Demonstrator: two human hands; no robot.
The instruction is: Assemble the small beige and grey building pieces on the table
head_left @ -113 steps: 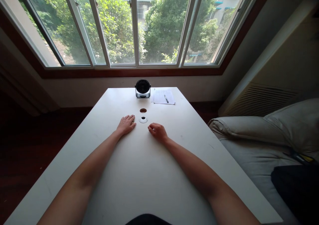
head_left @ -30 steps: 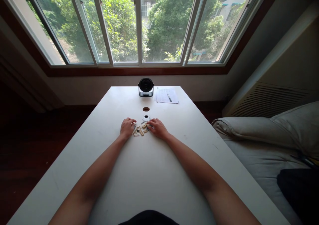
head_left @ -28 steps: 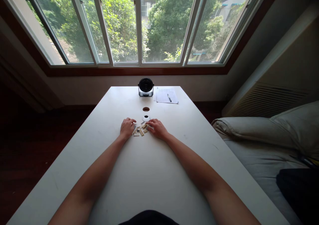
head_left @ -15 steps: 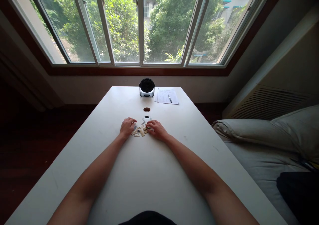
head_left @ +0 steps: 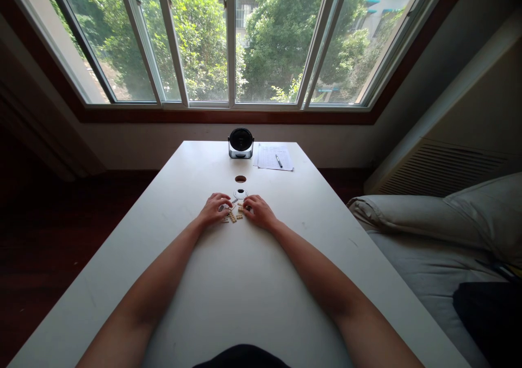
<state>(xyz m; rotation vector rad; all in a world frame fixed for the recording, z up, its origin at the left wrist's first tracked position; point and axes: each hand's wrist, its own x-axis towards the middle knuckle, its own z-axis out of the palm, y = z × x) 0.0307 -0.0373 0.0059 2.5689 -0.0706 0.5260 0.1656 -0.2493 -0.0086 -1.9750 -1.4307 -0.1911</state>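
A small pile of tan building-block pieces (head_left: 232, 216), with a few grey ones mixed in, lies on the white table (head_left: 244, 281). My left hand (head_left: 215, 209) reaches over the pile's left side, palm down, its fingers apart and curved above the pieces. On the other side my right hand (head_left: 258, 211) touches the pile's right edge with bent, spread fingers. A dark piece shows by its fingertips. The hands cover part of the pile, and the pieces are too small to make out singly.
Just beyond the pile lie a white ring-shaped cover (head_left: 240, 194) and a round hole (head_left: 240, 179) in the tabletop. A black round fan-like device (head_left: 241, 141) stands at the far edge. Beside it are paper sheets (head_left: 267, 158) with a pen (head_left: 279, 161). A sofa (head_left: 411, 216) is at right.
My left hand has moved right, over the pieces, and now covers more of them. My right hand has shifted slightly right. The pile looks narrower and some pieces have shifted.
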